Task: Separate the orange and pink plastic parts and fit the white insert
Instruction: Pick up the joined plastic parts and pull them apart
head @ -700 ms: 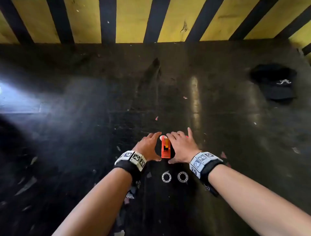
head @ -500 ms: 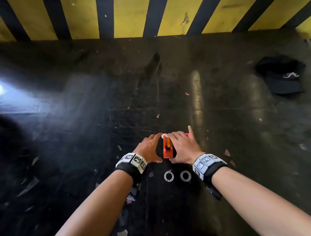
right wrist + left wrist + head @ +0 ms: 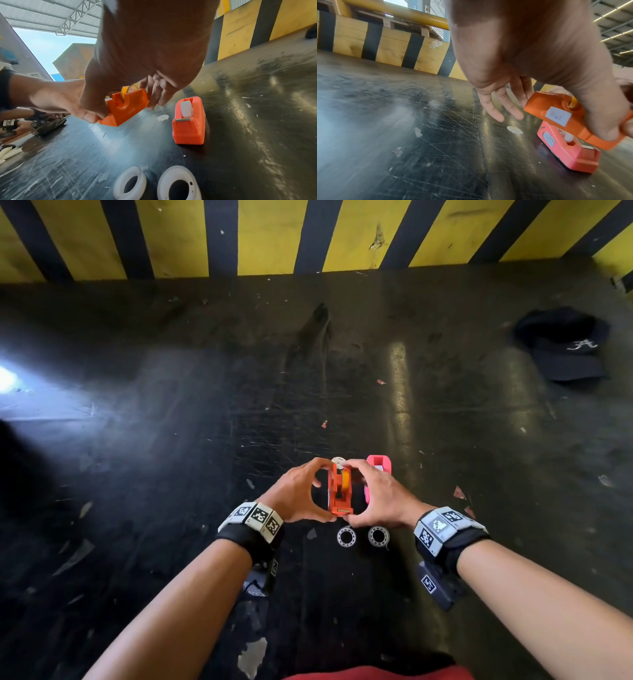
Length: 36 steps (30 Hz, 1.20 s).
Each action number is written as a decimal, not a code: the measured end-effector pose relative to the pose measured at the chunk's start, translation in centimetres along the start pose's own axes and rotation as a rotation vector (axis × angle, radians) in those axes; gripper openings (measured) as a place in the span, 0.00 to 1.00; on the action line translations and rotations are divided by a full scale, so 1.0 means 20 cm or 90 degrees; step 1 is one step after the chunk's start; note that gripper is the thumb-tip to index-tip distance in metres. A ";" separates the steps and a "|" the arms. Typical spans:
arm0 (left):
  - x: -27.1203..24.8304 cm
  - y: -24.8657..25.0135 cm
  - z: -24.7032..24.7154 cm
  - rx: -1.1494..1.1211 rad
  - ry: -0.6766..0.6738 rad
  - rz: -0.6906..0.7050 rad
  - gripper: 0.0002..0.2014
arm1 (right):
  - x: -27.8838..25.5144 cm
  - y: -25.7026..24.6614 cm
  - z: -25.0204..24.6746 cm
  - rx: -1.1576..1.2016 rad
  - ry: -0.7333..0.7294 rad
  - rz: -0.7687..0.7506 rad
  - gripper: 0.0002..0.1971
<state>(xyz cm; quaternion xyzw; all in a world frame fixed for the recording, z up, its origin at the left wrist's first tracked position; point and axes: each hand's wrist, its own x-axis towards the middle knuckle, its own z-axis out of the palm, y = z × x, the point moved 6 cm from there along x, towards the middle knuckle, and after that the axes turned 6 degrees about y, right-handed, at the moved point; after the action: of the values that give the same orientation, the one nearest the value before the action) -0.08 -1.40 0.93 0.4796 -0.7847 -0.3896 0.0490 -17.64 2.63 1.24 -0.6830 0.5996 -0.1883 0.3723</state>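
Note:
An orange tape dispenser (image 3: 339,491) with a yellow roll (image 3: 124,92) in it is held between both hands, tilted and slightly off the black table. My left hand (image 3: 323,491) grips its left side with thumb at the near end, and my right hand (image 3: 352,491) grips the right side. In the left wrist view the orange dispenser (image 3: 556,115) carries a paper label. The pink dispenser (image 3: 378,465) stands alone on the table just right of my right hand, with a white roll (image 3: 186,109) inside. Two white ring inserts (image 3: 346,537) (image 3: 378,535) lie near the wrists.
The scratched black table (image 3: 205,440) ends at a yellow and black striped wall (image 3: 267,234). A dark cap (image 3: 565,347) lies at the far right. A small white disc (image 3: 163,117) and paper scraps lie on the table. Another person's hands (image 3: 17,125) show at the left edge.
Both hands have closed round the orange dispenser and raised it off the table. The pink dispenser, earlier hidden behind my right hand, now stands apart on the right.

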 end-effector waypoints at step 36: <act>-0.16 -0.32 0.11 0.127 0.026 -0.200 0.55 | -0.02 0.05 -0.03 -0.068 0.015 -0.011 0.53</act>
<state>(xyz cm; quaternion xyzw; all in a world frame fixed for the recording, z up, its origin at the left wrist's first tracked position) 5.23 0.92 -3.77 0.6065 -0.7340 -0.3025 -0.0441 -18.81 2.88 1.05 -0.7048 0.6072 -0.1669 0.3266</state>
